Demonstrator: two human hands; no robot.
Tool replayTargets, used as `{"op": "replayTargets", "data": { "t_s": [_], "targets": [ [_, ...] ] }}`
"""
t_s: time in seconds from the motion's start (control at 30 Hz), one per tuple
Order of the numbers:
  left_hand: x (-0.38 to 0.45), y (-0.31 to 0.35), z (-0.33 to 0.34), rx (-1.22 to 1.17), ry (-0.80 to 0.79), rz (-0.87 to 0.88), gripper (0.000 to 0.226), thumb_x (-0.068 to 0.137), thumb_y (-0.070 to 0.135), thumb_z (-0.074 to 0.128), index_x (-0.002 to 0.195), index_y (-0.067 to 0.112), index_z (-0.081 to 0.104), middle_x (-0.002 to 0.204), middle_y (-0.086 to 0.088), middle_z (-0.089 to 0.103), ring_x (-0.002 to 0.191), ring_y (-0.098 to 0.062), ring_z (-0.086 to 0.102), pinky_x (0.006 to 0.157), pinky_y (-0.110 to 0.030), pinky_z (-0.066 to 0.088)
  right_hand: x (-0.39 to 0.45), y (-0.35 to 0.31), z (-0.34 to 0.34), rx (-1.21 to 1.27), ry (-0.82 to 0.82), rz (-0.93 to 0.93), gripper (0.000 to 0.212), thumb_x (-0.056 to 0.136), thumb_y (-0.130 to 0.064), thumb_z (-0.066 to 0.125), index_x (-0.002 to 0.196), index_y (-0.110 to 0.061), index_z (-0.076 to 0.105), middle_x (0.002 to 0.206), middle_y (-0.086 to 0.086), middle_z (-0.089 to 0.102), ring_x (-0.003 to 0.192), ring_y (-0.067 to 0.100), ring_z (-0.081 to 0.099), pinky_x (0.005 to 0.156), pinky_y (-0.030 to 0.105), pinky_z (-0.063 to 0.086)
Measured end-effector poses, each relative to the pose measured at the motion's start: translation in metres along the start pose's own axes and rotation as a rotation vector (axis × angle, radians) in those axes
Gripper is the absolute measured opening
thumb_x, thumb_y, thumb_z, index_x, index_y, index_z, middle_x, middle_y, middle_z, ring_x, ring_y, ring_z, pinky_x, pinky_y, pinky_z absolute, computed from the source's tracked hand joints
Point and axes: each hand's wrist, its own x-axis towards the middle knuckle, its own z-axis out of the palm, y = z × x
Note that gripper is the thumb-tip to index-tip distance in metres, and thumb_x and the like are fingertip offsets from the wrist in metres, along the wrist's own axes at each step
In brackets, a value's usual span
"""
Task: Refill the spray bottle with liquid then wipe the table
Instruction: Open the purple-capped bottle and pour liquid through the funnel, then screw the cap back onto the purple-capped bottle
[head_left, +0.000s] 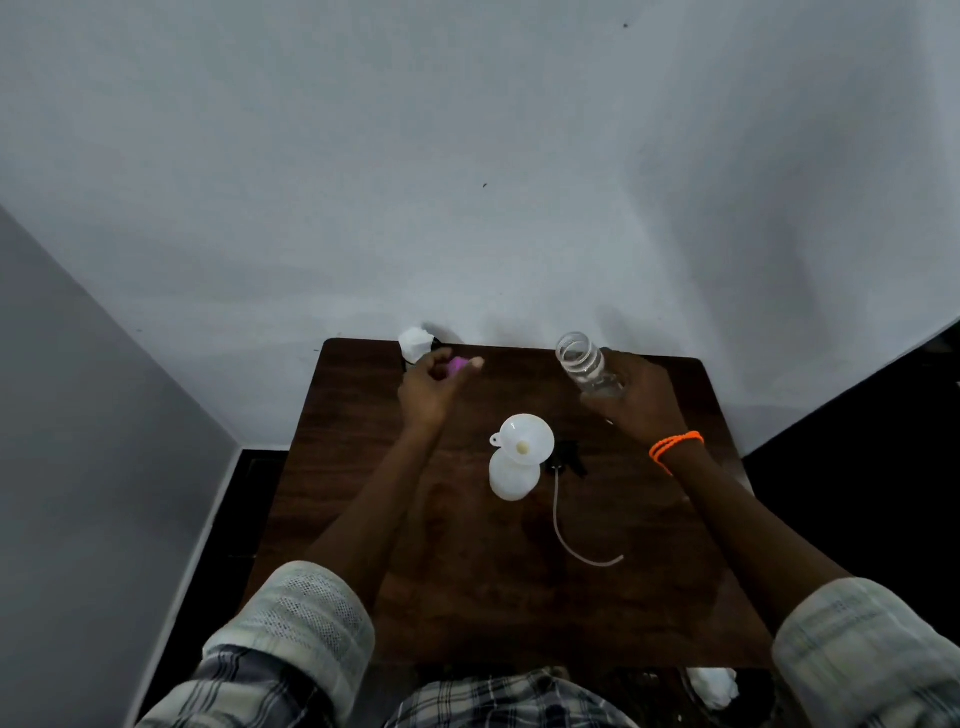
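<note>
Dark wood table (467, 597) | left hand (428, 389) grip: pink cap (457, 366) | right hand (641, 400) grip: clear bottle (587, 366)

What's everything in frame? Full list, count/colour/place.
table: 1, dark brown wood, centre, against the wall
spray bottle: 1, white, table centre, head off
funnel: 1, white, sitting in the bottle's neck
spray head: 1, black with a pale tube, lying right of the bottle
water bottle: 1, clear, uncapped, in the right hand
cap: 1, pink, in the left hand
cloth: 1, white, table's far left corner
wristband: 1, orange, right wrist
left hand: fingers pinch the cap
right hand: grips the water bottle
</note>
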Motion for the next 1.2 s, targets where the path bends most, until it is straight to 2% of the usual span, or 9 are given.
{"op": "replayTargets", "data": {
  "t_s": [0.07, 0.17, 0.33, 0.5, 0.63, 0.77, 1.03, 1.13, 1.2],
  "targets": [
    [-0.004, 0.031, 0.008, -0.050, 0.001, 0.104, 0.059, 0.071, 0.051, 0.086, 0.119, 0.021, 0.070, 0.104, 0.009, 0.070, 0.096, -0.003, 0.065, 0.075, -0.002, 0.045, 0.005, -0.011, 0.000, 0.028, 0.005, -0.010, 0.043, 0.065, -0.021, 0.088, 0.105, -0.017, 0.073, 0.094, 0.002, 0.074, 0.086, 0.019, 0.069, 0.077, 0.038, 0.055],
    [-0.008, 0.069, 0.019, -0.125, -0.052, 0.263, 0.057, 0.070, 0.044, 0.089, 0.118, 0.021, 0.071, 0.106, 0.008, 0.073, 0.098, -0.004, 0.068, 0.084, -0.014, 0.053, 0.010, -0.022, 0.003, 0.096, 0.016, -0.015, 0.051, 0.064, -0.019, 0.092, 0.111, -0.015, 0.073, 0.099, 0.002, 0.074, 0.090, 0.019, 0.069, 0.081, 0.041, 0.057],
    [-0.007, 0.101, 0.027, -0.137, -0.212, 0.450, 0.053, 0.072, 0.036, 0.090, 0.120, 0.020, 0.073, 0.113, 0.007, 0.074, 0.103, -0.004, 0.069, 0.089, -0.022, 0.057, 0.018, -0.038, 0.009, 0.165, 0.017, 0.019, 0.053, 0.061, -0.027, 0.092, 0.109, -0.016, 0.073, 0.095, -0.001, 0.075, 0.085, 0.013, 0.071, 0.078, 0.041, 0.059],
    [-0.002, 0.110, 0.029, -0.130, -0.250, 0.471, 0.053, 0.072, 0.032, 0.090, 0.121, 0.020, 0.073, 0.118, 0.005, 0.073, 0.107, -0.004, 0.068, 0.090, -0.025, 0.058, 0.021, -0.047, 0.010, 0.196, 0.003, 0.028, 0.050, 0.059, -0.031, 0.090, 0.104, -0.019, 0.073, 0.090, -0.003, 0.075, 0.082, 0.013, 0.071, 0.076, 0.043, 0.059],
    [-0.002, 0.114, 0.027, -0.109, -0.302, 0.493, 0.052, 0.072, 0.027, 0.090, 0.120, 0.019, 0.073, 0.117, 0.003, 0.073, 0.105, -0.004, 0.068, 0.088, -0.020, 0.056, 0.021, -0.048, 0.009, 0.213, -0.003, 0.043, 0.055, 0.056, -0.036, 0.087, 0.107, -0.019, 0.074, 0.092, -0.004, 0.076, 0.084, 0.012, 0.071, 0.077, 0.043, 0.060],
    [-0.002, 0.115, 0.029, -0.078, -0.367, 0.543, 0.050, 0.071, 0.021, 0.091, 0.118, 0.017, 0.075, 0.116, 0.003, 0.072, 0.104, -0.005, 0.069, 0.090, -0.022, 0.056, 0.021, -0.050, 0.008, 0.203, 0.001, 0.056, 0.049, 0.058, -0.030, 0.088, 0.103, -0.018, 0.074, 0.088, -0.004, 0.075, 0.080, 0.012, 0.071, 0.075, 0.042, 0.060],
    [0.012, 0.125, 0.023, 0.082, -0.625, 0.630, 0.039, 0.084, 0.001, 0.075, 0.120, 0.015, 0.072, 0.126, 0.002, 0.069, 0.119, -0.010, 0.063, 0.102, -0.032, 0.052, 0.023, -0.048, 0.007, 0.192, -0.025, 0.118, 0.035, 0.056, -0.028, 0.091, 0.084, -0.018, 0.073, 0.076, -0.003, 0.073, 0.074, 0.017, 0.070, 0.069, 0.044, 0.058],
    [0.014, 0.128, 0.023, 0.146, -0.649, 0.640, 0.036, 0.085, 0.002, 0.074, 0.118, 0.017, 0.073, 0.124, 0.003, 0.069, 0.116, -0.010, 0.064, 0.099, -0.031, 0.053, 0.023, -0.048, 0.006, 0.177, -0.060, 0.126, 0.037, 0.053, -0.034, 0.089, 0.084, -0.021, 0.074, 0.076, -0.002, 0.073, 0.074, 0.017, 0.070, 0.069, 0.044, 0.058],
    [0.014, 0.130, 0.024, 0.211, -0.620, 0.644, 0.035, 0.086, 0.010, 0.076, 0.119, 0.020, 0.072, 0.122, 0.005, 0.070, 0.110, -0.009, 0.066, 0.095, -0.029, 0.055, 0.023, -0.048, 0.006, 0.160, -0.066, 0.127, 0.038, 0.052, -0.036, 0.088, 0.084, -0.022, 0.073, 0.075, -0.003, 0.072, 0.073, 0.017, 0.070, 0.069, 0.044, 0.058]
  ]
}}
